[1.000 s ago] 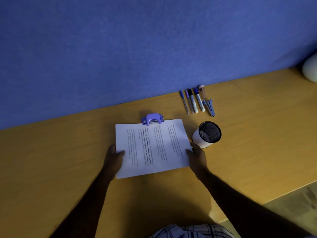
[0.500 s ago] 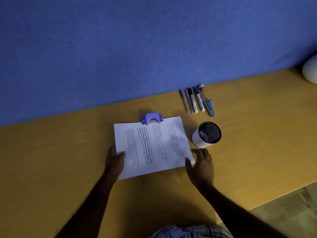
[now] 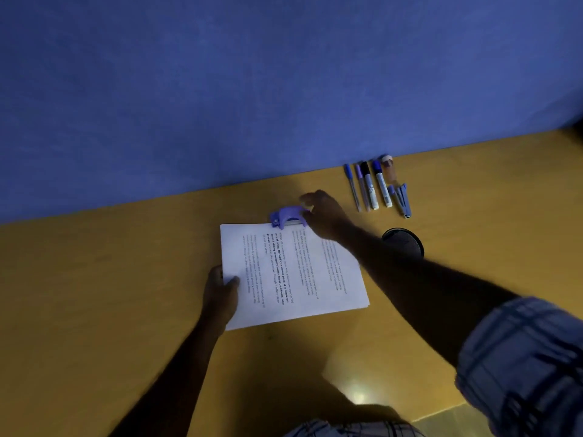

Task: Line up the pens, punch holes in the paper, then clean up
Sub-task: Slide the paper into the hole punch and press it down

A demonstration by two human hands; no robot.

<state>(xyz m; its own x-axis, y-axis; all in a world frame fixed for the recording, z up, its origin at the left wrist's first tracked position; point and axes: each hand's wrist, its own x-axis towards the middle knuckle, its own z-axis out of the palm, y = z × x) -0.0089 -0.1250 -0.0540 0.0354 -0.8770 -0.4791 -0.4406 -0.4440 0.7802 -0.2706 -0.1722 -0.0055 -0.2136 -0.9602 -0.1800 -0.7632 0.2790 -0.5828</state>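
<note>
A stack of printed white paper (image 3: pixel 293 275) lies on the yellow desk (image 3: pixel 94 294), its far edge tucked into a purple hole punch (image 3: pixel 287 216). My left hand (image 3: pixel 220 293) grips the paper's left edge, thumb on top. My right hand (image 3: pixel 325 212) hovers at the right end of the punch with its fingers spread; whether it touches the punch I cannot tell. Several pens and markers (image 3: pixel 367 187) lie side by side near the blue wall, with a small blue stapler (image 3: pixel 403 200) at the right end of the row.
A black mesh pen cup (image 3: pixel 405 242) stands right of the paper, partly behind my right forearm. A small brown-capped item (image 3: pixel 388 167) lies at the row's far end. The blue wall (image 3: pixel 284 89) borders the desk's far side. The desk's near edge runs at lower right.
My right hand left the paper's lower right corner and reached forward over the sheet to the hole punch. My left hand stays on the paper's left edge.
</note>
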